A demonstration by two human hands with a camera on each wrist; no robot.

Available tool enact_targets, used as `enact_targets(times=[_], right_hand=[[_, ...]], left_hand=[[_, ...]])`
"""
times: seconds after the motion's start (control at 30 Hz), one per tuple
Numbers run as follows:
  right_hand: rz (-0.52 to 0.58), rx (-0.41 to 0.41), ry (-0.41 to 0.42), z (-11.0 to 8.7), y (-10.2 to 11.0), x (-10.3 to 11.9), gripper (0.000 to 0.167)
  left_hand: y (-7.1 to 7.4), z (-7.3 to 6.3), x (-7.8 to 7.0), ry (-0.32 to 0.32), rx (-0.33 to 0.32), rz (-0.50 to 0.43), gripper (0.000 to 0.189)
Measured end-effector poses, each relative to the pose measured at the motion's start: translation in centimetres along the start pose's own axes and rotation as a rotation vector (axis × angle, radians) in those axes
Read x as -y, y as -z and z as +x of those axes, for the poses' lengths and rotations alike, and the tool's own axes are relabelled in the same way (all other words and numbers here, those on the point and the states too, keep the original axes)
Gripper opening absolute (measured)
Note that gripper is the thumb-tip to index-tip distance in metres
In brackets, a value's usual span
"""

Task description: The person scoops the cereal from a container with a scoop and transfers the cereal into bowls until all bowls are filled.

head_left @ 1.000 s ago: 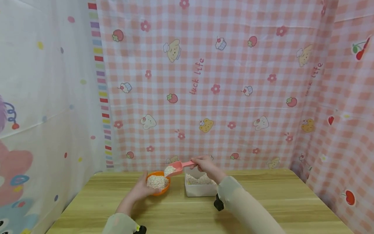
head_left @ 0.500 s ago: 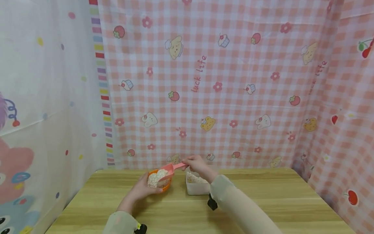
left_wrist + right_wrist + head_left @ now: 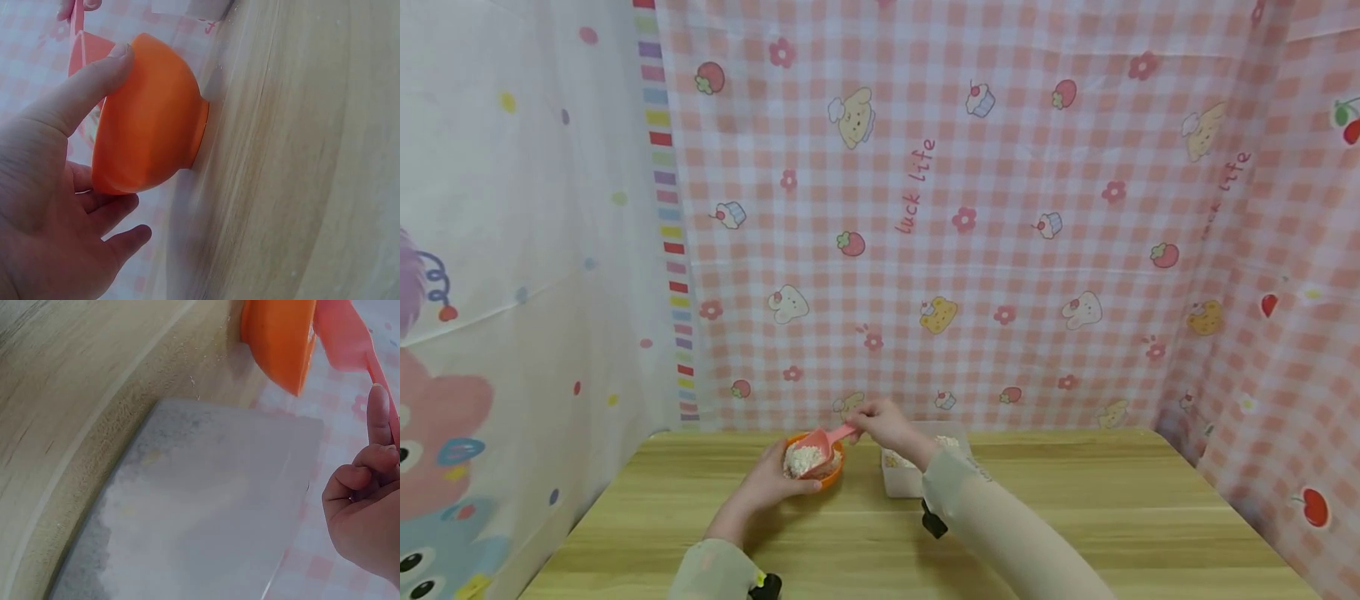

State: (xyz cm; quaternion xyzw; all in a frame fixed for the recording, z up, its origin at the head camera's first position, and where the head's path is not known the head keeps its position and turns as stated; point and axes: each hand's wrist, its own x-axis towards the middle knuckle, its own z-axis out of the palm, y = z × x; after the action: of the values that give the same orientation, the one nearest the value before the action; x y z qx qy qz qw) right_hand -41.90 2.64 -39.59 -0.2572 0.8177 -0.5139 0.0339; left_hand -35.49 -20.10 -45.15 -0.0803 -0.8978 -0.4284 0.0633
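Note:
An orange bowl (image 3: 838,472) of pale, oat-like flakes (image 3: 801,460) stands on the table. My left hand (image 3: 767,482) holds it from the left; in the left wrist view the thumb lies at the rim of the bowl (image 3: 150,119) and the fingers reach round the opposite side. My right hand (image 3: 886,427) grips the handle of a pink scoop (image 3: 831,442), whose head is tipped down into the bowl over the flakes. From the right wrist, the scoop (image 3: 342,337) shows at the bowl's mouth, its handle running back under the right fingers.
A translucent white box (image 3: 901,483) with more flakes stands right of the bowl, partly under the right forearm. Behind the wooden table (image 3: 850,550) hangs a pink checked curtain (image 3: 985,275); a white printed curtain (image 3: 587,300) closes off the left side.
My right hand has moved left with the loaded scoop, from between box and bowl to over the bowl, and tipped it down into the bowl. My left hand keeps holding the bowl.

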Motion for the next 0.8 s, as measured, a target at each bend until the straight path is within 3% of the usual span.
enact_targets(times=[0.37, 0.63, 0.8], right_hand=[[-0.053, 0.050, 0.121, -0.3, 0.6, 0.4, 0.023], [-0.065, 0.064, 0.122, -0.9, 2.5, 1.2, 0.022], [-0.181, 0.065, 0.126, -0.9, 3.6, 1.2, 0.021]], left_hand=[[-0.5, 0.3, 0.2, 0.022, -0.002, -0.004, 0.109], [-0.3, 0.1, 0.1, 0.022, -0.006, 0.003, 0.110], [-0.2, 0.1, 0.2, 0.021, -0.008, -0.005, 0.108]])
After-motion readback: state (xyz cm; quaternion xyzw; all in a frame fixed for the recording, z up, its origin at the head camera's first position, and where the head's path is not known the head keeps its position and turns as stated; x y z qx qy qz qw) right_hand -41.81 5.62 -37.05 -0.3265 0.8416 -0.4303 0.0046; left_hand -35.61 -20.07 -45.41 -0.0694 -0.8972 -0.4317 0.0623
